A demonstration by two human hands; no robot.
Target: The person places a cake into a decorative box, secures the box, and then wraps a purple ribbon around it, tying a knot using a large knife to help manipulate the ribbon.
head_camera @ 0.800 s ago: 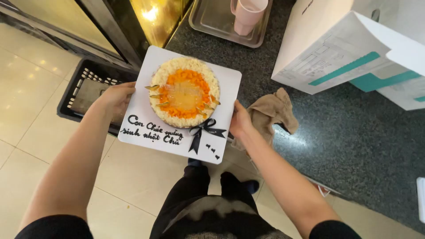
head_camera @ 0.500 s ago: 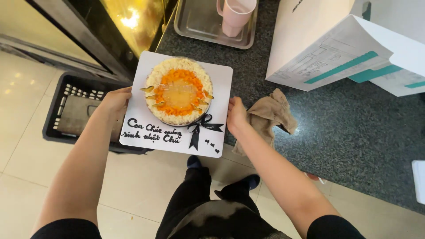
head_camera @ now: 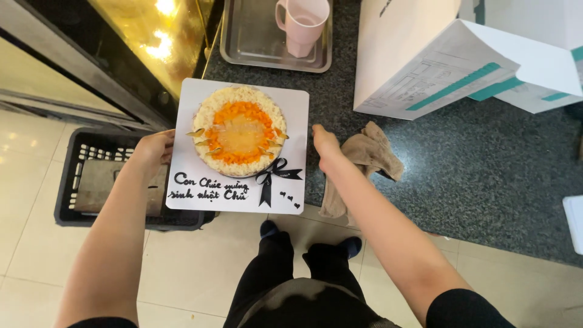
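The round cake (head_camera: 240, 132) with orange fruit sits on a white square board (head_camera: 291, 109), held above the floor at the edge of the dark counter (head_camera: 486, 176). It looks soft and fragile (the board seems stiff), so holding under opposite edges is safest. The left hand (head_camera: 153, 149) grips the 9 o'clock edge, the right hand (head_camera: 325, 143) the 3 o'clock edge, fingers curled beneath.

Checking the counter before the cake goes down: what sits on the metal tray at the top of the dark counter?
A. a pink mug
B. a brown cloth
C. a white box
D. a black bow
A: the pink mug stands on the metal tray; the brown cloth lies on the counter beside the right hand.
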